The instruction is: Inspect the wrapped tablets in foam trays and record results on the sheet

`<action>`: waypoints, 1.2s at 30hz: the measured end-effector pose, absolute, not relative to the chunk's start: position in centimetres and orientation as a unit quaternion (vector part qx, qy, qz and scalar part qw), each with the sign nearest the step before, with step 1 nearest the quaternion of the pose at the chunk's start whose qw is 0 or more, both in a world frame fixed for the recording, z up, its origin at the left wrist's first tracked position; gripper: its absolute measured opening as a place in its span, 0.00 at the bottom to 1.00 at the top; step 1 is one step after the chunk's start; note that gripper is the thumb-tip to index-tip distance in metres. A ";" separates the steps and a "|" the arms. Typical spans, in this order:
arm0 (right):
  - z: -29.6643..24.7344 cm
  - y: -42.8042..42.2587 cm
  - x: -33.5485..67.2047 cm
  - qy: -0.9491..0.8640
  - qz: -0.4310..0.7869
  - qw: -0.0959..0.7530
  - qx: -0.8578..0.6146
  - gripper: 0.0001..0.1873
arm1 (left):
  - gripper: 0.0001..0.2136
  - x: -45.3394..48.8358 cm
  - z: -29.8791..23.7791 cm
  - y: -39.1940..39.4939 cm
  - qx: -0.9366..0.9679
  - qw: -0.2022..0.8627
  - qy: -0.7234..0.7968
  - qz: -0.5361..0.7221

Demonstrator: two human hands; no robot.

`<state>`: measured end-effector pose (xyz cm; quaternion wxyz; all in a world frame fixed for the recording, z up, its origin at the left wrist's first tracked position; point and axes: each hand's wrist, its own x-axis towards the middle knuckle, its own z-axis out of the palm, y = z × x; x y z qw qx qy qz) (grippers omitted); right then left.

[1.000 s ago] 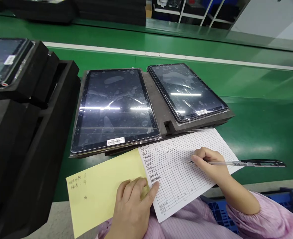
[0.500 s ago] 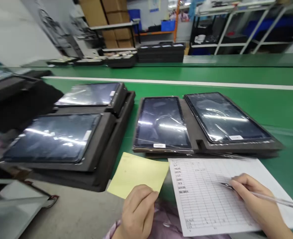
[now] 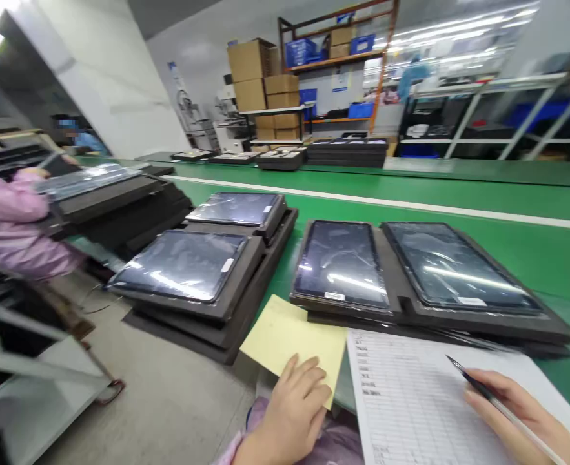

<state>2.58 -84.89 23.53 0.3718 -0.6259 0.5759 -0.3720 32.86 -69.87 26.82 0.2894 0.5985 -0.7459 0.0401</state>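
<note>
Yellow note [image 3: 289,332]: our left hand [image 3: 294,407] on it, grip we can't tell | right hand [image 3: 527,403] grasping pen [image 3: 476,383] over form [image 3: 405,400] | tablets [image 3: 343,261] beyond

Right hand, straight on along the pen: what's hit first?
Likely the dark foam tray, at its front edge, with the pen leading over the form; how high the right hand sits is unclear.

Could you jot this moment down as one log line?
left hand: on yellow paper | right hand: holding pen over ruled sheet | beyond sheet: two tablets on dark foam
</note>
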 end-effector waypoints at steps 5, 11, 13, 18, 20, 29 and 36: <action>25.9 -84.2 1.3 0.546 -0.435 0.377 -0.608 0.16 | 0.13 33.9 26.3 -70.8 0.515 0.294 -0.802 0.077; 27.7 -84.6 -2.0 0.602 -0.538 0.285 -0.516 0.21 | 0.09 25.8 27.1 -75.9 0.384 0.299 -0.872 0.055; 27.5 -84.3 -2.9 0.618 -0.561 0.261 -0.485 0.25 | 0.21 21.5 27.1 -77.3 0.392 0.226 -0.890 0.057; 25.5 -82.5 -5.1 0.645 -0.567 0.241 -0.452 0.28 | 0.25 17.1 25.8 -79.7 0.431 0.101 -0.893 0.079; 24.8 -81.7 -6.0 0.650 -0.571 0.242 -0.440 0.28 | 0.14 18.0 25.6 -80.3 0.390 0.129 -0.906 0.104; 23.8 -80.8 -7.4 0.631 -0.606 0.264 -0.406 0.24 | 0.16 21.0 29.4 -82.5 0.426 0.246 -0.842 -0.221; 24.1 -81.6 -7.1 0.605 -0.608 0.302 -0.416 0.20 | 0.22 21.6 30.6 -84.1 0.477 0.146 -0.735 -0.459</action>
